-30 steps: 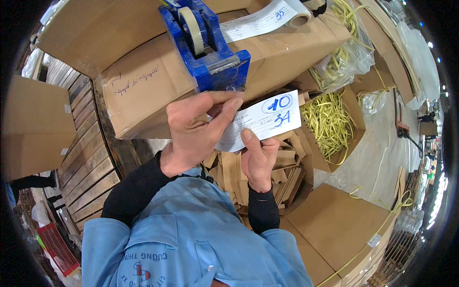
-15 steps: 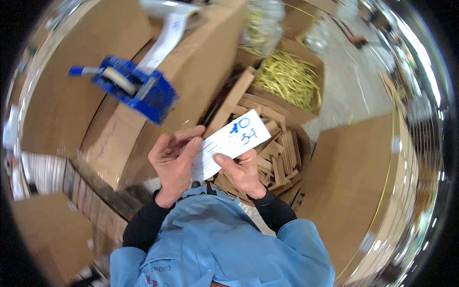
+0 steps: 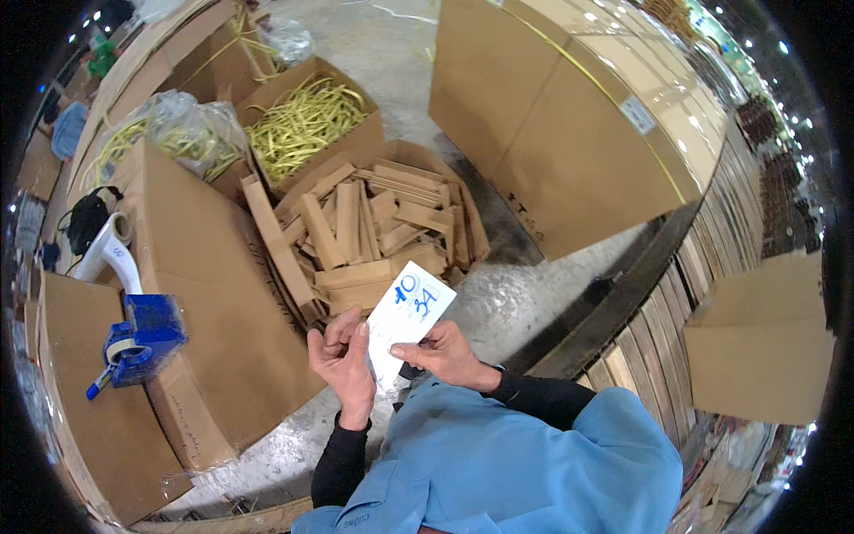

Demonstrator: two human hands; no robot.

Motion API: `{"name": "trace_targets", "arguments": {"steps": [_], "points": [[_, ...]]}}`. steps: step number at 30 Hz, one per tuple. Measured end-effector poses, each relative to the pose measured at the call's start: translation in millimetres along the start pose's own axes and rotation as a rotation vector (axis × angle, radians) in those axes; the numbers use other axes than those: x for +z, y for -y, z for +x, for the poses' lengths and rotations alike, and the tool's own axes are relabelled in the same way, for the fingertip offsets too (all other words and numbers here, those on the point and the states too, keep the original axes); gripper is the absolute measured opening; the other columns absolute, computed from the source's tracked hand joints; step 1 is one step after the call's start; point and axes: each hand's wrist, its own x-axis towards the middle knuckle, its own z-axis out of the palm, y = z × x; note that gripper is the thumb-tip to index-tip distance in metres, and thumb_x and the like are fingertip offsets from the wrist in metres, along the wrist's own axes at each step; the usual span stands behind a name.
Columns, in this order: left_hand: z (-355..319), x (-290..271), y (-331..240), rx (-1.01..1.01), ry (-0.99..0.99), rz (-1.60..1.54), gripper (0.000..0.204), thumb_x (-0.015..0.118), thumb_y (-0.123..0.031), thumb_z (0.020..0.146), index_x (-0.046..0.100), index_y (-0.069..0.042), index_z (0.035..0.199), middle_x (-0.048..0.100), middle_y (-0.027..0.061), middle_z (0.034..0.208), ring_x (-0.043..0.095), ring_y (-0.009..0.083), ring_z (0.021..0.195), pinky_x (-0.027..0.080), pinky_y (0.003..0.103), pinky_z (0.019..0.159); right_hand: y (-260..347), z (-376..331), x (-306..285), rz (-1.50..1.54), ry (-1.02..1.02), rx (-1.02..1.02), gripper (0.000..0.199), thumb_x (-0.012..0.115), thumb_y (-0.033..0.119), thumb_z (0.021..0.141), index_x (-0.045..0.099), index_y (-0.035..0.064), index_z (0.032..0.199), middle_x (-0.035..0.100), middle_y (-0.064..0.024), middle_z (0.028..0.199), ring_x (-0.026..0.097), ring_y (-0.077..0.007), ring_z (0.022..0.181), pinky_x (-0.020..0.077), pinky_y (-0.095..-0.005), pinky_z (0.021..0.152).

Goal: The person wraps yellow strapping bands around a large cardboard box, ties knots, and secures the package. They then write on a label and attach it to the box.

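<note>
A white paper label with blue handwriting on it is held up in front of my body. My right hand grips its lower right edge, thumb on the face and fingers behind. Beside the opposite edge is my left hand, its fingers loosely bent and apart. The left thumb tip comes close to the paper; whether it touches, I cannot tell. To the left, a blue tape dispenser rests on a large cardboard box, with a roll of white labels farther back.
Ahead stands an open carton of cardboard strips, with a box of yellow strapping behind it. A tall strapped carton is at the right, near wooden pallet slats and a smaller carton.
My view has swung to the right, so the tape dispenser and strip carton now appear farther left. The label stays in my right hand, now more upright, with my left hand still beside it.
</note>
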Motion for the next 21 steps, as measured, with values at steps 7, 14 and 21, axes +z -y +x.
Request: {"name": "trace_targets", "arguments": {"steps": [7,14,21], "points": [[-21,74,3,0.037,0.155,0.025,0.036,0.07,0.004,0.092,0.036,-0.007,0.088,0.073,0.0213,0.106,0.068,0.0141,0.092,0.056,0.029,0.079,10,-42,-58,0.012,-0.195,-0.18,0.024,0.071,0.005,0.094,0.071,-0.0047,0.115,0.074,-0.0059,0.105,0.066,-0.0105,0.097,0.0553,-0.028,0.085],[-30,184,55,0.059,0.16,0.011,0.023,0.068,0.001,0.093,0.046,-0.005,0.099,0.074,0.0202,0.103,0.07,0.0184,0.094,0.056,0.033,0.086,34,-52,-178,-0.106,-0.255,-0.257,0.02,0.072,0.003,0.092,0.073,-0.0037,0.111,0.075,-0.0058,0.105,0.066,-0.0102,0.095,0.0531,-0.0275,0.084],[-49,367,125,-0.007,0.119,-0.122,0.007,0.072,-0.001,0.091,0.066,0.0,0.094,0.076,0.0142,0.104,0.067,0.0097,0.086,0.054,0.026,0.075,97,-72,-359,-0.412,-0.362,-0.321,0.018,0.073,0.006,0.089,0.075,-0.0024,0.105,0.075,-0.007,0.1,0.068,-0.0145,0.093,0.0525,-0.0303,0.082]]}}
